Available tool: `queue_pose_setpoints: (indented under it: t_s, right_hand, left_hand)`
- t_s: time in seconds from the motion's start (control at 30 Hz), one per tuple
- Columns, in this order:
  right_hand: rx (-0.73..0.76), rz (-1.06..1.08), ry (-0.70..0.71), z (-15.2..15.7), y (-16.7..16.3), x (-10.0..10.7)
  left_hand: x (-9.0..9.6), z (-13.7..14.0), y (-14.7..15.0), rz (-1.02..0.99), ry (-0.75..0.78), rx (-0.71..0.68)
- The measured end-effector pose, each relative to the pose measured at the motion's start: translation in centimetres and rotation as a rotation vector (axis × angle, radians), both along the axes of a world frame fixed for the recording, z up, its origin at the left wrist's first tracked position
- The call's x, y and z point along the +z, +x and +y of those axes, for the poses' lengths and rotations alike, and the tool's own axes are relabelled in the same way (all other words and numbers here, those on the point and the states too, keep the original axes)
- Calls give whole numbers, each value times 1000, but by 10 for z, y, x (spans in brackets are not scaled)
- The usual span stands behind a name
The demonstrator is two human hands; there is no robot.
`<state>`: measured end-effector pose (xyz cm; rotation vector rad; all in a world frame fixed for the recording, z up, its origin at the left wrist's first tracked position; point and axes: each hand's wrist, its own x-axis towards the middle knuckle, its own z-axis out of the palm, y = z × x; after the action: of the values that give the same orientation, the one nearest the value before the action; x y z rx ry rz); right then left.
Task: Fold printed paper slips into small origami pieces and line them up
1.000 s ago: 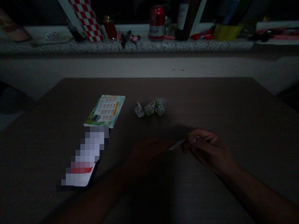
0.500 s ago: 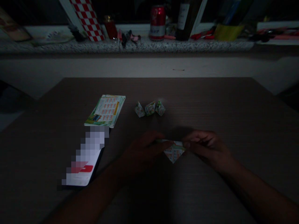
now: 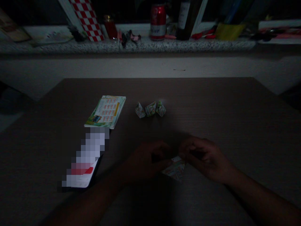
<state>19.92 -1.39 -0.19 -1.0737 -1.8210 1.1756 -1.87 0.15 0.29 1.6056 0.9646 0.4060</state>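
A small folded piece of printed paper (image 3: 175, 169), triangular in outline, is between my hands low over the table. My left hand (image 3: 147, 158) has its thumb on the paper's upper left side, with the fingers curled above it. At the paper's upper right corner, my right hand (image 3: 204, 157) pinches with thumb and fingertips. Dim light blurs the exact finger contact. Beyond my hands stand three small folded paper pieces (image 3: 150, 109) in a row. A stack of printed calendar cards (image 3: 105, 111) lies to their left.
A lit phone (image 3: 80, 180), partly blurred out, lies left of my left forearm, its top end against the card stack. Along the stone windowsill (image 3: 145, 47) behind the table (image 3: 211, 100) stand a red can (image 3: 158, 23), a dark bottle (image 3: 184, 22) and a red-and-white checkered object (image 3: 88, 20).
Both hands have come slightly nearer to me with the folded paper, which has tilted and turned. My left fingers have lifted off its top edge. The cards, phone and folded pieces stay put.
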Motion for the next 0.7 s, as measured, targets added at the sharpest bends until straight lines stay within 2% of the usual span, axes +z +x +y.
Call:
queue_pose_setpoints:
  t_s: [0.07, 0.17, 0.27, 0.47, 0.6, 0.7]
  right_hand:
    - [48, -15, 32, -1, -2, -2]
    - [96, -1, 53, -3, -6, -3]
    - [62, 54, 22, -5, -10, -6]
    - [-63, 218, -147, -3, -8, -10]
    - [-43, 141, -110, 3, -1, -10]
    - [21, 33, -63, 3, -1, -9]
  left_hand:
    - [-3, -1, 2, -45, -117, -66]
    - [-8, -2, 6, -111, -189, -107]
    - [-11, -2, 9, -170, -206, -61]
    - [-11, 2, 9, -218, -182, 47]
    - [-10, 2, 8, -247, -209, 112]
    - [-10, 1, 7, -264, -249, 102]
